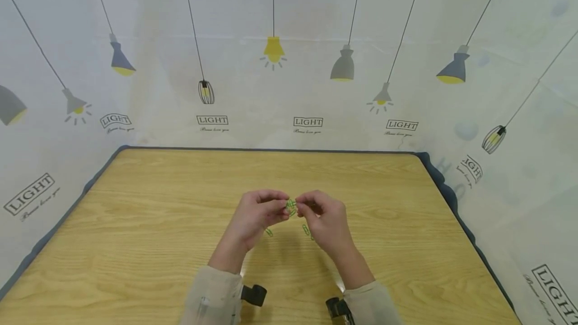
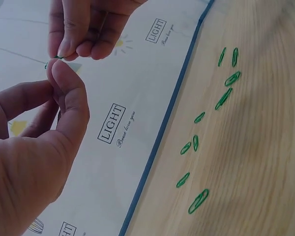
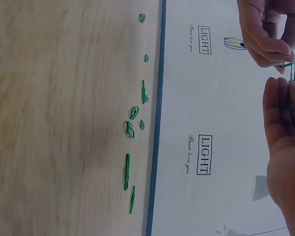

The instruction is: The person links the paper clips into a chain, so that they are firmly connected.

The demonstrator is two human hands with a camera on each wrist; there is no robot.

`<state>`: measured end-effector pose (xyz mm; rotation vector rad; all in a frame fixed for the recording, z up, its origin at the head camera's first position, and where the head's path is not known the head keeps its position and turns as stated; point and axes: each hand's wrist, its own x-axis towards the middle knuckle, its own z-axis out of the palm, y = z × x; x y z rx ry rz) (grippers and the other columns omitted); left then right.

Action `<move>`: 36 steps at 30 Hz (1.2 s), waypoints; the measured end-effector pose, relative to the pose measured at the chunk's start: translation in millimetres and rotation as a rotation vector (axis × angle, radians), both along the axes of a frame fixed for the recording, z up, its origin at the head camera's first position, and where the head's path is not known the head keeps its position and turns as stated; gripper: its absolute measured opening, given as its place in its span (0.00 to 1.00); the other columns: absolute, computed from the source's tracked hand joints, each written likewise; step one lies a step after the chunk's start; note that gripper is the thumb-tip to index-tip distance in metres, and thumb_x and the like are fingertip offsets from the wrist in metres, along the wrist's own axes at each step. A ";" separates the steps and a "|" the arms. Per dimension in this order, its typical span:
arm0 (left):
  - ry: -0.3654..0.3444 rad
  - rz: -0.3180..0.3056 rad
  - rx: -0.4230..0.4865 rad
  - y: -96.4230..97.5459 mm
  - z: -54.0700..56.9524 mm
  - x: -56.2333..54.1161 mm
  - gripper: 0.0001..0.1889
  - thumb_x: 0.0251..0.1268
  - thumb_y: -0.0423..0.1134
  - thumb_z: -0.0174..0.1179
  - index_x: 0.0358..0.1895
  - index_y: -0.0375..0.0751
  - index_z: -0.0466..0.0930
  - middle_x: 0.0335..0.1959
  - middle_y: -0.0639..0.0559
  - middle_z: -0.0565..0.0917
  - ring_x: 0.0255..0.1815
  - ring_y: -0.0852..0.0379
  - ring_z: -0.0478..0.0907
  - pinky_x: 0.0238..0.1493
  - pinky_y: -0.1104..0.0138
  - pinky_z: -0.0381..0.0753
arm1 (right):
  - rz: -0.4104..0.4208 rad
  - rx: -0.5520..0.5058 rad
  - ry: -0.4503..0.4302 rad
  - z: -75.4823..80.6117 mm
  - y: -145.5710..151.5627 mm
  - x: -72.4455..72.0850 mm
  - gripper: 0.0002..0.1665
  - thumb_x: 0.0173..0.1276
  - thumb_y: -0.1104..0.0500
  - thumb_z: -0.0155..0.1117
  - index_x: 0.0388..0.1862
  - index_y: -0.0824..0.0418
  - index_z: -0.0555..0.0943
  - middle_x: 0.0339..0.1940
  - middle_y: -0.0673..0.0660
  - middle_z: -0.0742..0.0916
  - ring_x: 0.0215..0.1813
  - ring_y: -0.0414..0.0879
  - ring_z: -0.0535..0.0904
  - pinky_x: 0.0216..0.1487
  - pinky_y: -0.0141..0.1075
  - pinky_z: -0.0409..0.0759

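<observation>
Over the middle of the table, both hands meet at small green paper clips (image 1: 291, 204). My left hand (image 1: 257, 217) pinches a green clip between thumb and fingertips. Facing it, my right hand (image 1: 328, 220) pinches green wire with thumb and index finger. In the right wrist view a green paper clip (image 3: 293, 71) spans the small gap between the two hands' fingertips. Fingers hide much of the wire, and I cannot tell whether the held clips are linked. The left wrist view shows the left thumb and fingers (image 2: 69, 83) close under the right hand's fingertips.
Loose green paper clips lie scattered on the wooden table (image 1: 180, 245), among them one clip (image 2: 198, 201) in the left wrist view and another clip (image 3: 127, 171) in the right. A pale curtain (image 1: 253, 99) printed with lamps surrounds the table's back and sides.
</observation>
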<state>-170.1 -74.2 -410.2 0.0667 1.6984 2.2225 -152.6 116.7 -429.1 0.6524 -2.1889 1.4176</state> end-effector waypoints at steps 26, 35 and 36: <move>0.053 -0.055 -0.078 6.9 -1.0 3.0 0.13 0.79 0.36 0.62 0.58 0.31 0.82 0.44 0.54 0.86 0.44 0.57 0.83 0.52 0.62 0.87 | -0.060 -0.020 0.166 -2.6 -2.0 -1.8 0.06 0.67 0.76 0.71 0.38 0.68 0.87 0.35 0.59 0.91 0.32 0.48 0.90 0.42 0.26 0.88; 0.127 -0.059 -0.160 5.8 -5.4 4.6 0.14 0.79 0.39 0.63 0.57 0.33 0.83 0.42 0.54 0.87 0.48 0.55 0.84 0.57 0.55 0.88 | -0.045 -0.047 0.125 -1.2 -1.1 0.0 0.05 0.68 0.75 0.71 0.39 0.68 0.87 0.34 0.62 0.91 0.31 0.49 0.89 0.39 0.27 0.88; 0.133 -0.056 -0.165 5.9 -5.5 4.9 0.14 0.79 0.39 0.63 0.57 0.33 0.84 0.42 0.54 0.87 0.48 0.55 0.84 0.57 0.54 0.87 | -0.043 -0.052 0.122 -1.1 -1.0 0.3 0.05 0.68 0.75 0.72 0.39 0.68 0.87 0.33 0.62 0.91 0.31 0.50 0.89 0.39 0.27 0.88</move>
